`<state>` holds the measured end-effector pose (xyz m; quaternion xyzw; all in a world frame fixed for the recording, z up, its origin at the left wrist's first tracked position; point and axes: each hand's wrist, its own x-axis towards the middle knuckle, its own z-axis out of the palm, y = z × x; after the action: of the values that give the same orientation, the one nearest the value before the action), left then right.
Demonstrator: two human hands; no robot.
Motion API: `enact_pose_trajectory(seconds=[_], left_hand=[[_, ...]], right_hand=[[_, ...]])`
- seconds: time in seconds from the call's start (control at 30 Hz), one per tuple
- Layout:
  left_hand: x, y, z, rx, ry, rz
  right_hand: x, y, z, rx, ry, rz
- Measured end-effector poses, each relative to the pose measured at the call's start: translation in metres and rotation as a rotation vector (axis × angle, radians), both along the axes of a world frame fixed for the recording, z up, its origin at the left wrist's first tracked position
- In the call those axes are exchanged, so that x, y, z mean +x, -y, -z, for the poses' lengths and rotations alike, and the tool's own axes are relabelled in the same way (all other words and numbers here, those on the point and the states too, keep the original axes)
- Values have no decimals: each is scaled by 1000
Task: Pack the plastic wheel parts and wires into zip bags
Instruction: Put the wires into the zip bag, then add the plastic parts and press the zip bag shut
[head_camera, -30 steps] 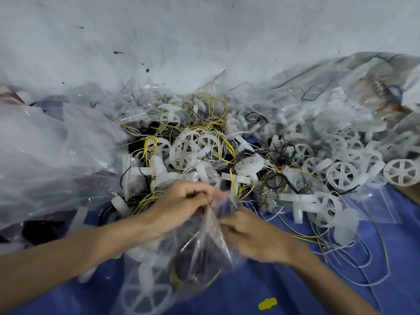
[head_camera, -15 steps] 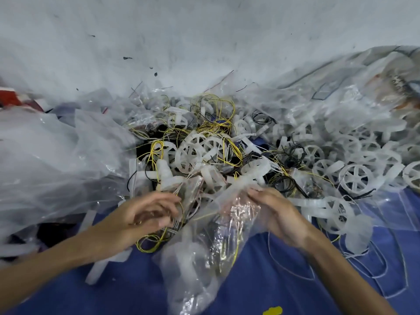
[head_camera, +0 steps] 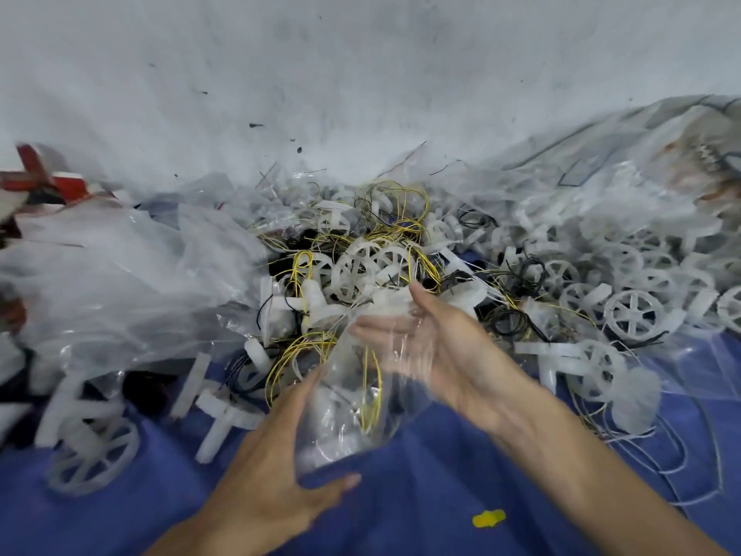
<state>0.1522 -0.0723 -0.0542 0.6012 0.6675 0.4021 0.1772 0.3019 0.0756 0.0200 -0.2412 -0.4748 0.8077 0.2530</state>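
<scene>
Clear zip bag [head_camera: 349,419], part-filled with white wheel parts [head_camera: 331,399] and yellow wire [head_camera: 375,395], cradled over the blue cloth [head_camera: 421,479]: left hand [head_camera: 276,467] flat-fingered along its side, right hand [head_camera: 453,355] spread against its top. Apparently unsealed; liable to spill if tipped or let slip.

The zip bag [head_camera: 353,399] is clear, glossy plastic film, creased and catching light. The wheel parts [head_camera: 633,315] are milky, translucent plastic with a matt look. The wires [head_camera: 298,270] have a smooth yellow or black coating. The loose bags [head_camera: 120,282] are thin, crinkled film. The cloth [head_camera: 421,495] underneath is blue and matt. The wall [head_camera: 361,74] is white, dull and scuffed.
</scene>
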Motion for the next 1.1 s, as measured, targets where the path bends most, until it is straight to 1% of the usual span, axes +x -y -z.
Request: enact_pose_trajectory(seconds=[0.03,0.07,0.1,0.13,0.2,0.23,0.27,0.3,0.33,0.43,0.47,0.5,0.53,0.57,0.6,0.63,0.67,0.7,0.73,0.77,0.8,0.87,0.9,0.93,1.03,1.1], left_hand=[[-3,-4,2,39,60,-13],[-9,-8,2,51,110,-12],[-16,-10,2,46,138,0],[-22,-11,-1,37,147,21],[-34,-9,-10,20,186,63],[-40,-9,-16,6,222,76],[-46,-9,-22,-1,268,89],[-52,-12,-27,-15,331,100],[-57,-15,-32,-40,421,123],[-68,-27,-35,-178,765,135],[-69,-31,-35,-231,832,119],[-71,-34,-34,-282,858,108],[-72,-37,-36,-333,855,116],[-73,-39,-37,-384,796,136],[-73,-40,-38,-427,673,154],[-74,-41,-38,-453,465,139],[-75,-41,-38,-476,207,85],[-79,-42,-34,-463,-76,26],[-81,-42,-29,-413,-315,-20],[-80,-41,-25,-348,-457,-39],[-79,-39,-21,-290,-498,-38],[-71,-37,-16,-240,-400,-7],[-66,-35,-17,-265,-357,6],[-61,-35,-17,-291,-355,11],[-55,-37,-19,-350,-432,20],[-53,-39,-21,-352,-347,49]], right_hand=[[2,0,-4,58,27,-44],[7,1,-11,186,70,-101],[15,3,-17,382,165,-147],[23,5,-23,619,280,-182],[37,0,-23,1089,512,-190],[43,-5,-20,1239,581,-195],[48,-11,-16,1294,584,-196],[52,-15,-12,1248,532,-186],[54,-16,-9,1112,450,-174],[48,-19,4,503,160,-51],[43,-22,11,356,127,-8],[39,-25,20,284,162,12],[36,-27,28,288,251,8],[35,-29,34,346,365,-14],[37,-31,41,437,467,-35],[40,-34,47,517,539,-50],[43,-35,52,574,582,-50],[46,-35,56,622,607,-31],[48,-35,58,670,619,-4],[50,-33,61,704,615,10],[50,-32,64,723,601,-1],[49,-28,69,760,591,-67],[48,-27,70,764,572,-87],[47,-26,70,747,526,-82],[47,-25,67,645,361,17],[46,-25,64,622,316,33]])
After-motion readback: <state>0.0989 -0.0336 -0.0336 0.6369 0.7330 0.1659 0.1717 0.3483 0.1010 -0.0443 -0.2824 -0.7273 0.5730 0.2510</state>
